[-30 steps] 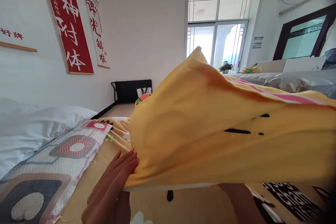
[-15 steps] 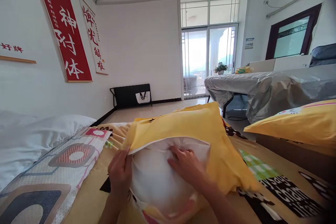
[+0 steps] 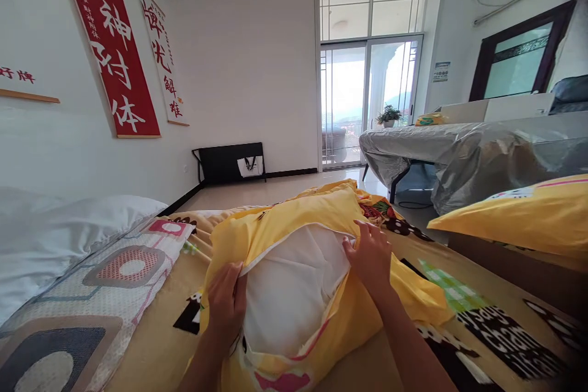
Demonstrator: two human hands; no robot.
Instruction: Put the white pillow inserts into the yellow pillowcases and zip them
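Observation:
A yellow pillowcase (image 3: 294, 211) lies in front of me with its opening spread wide. Through the gap shows a white pillow (image 3: 294, 282), mostly inside the case. My left hand (image 3: 226, 299) is closed on the left edge of the opening, thumb against the cloth. At the opening's right corner, my right hand (image 3: 371, 257) pinches the pillowcase edge between thumb and fingers. Pink print shows on the near flap of the case. Both hands rest close against the fabric.
Under the pillowcase is a tan patterned bedsheet (image 3: 156, 331). On the left are a patterned pillow (image 3: 133, 269) and white bedding (image 3: 82, 226). Another yellow pillow (image 3: 523, 214) lies on a box at right. A plastic-covered table (image 3: 413, 141) stands behind.
My right hand has moved from the white pillow to the right corner of the opening. The left hand still holds its edge, slightly further right. The pillowcase's right side has drawn inward.

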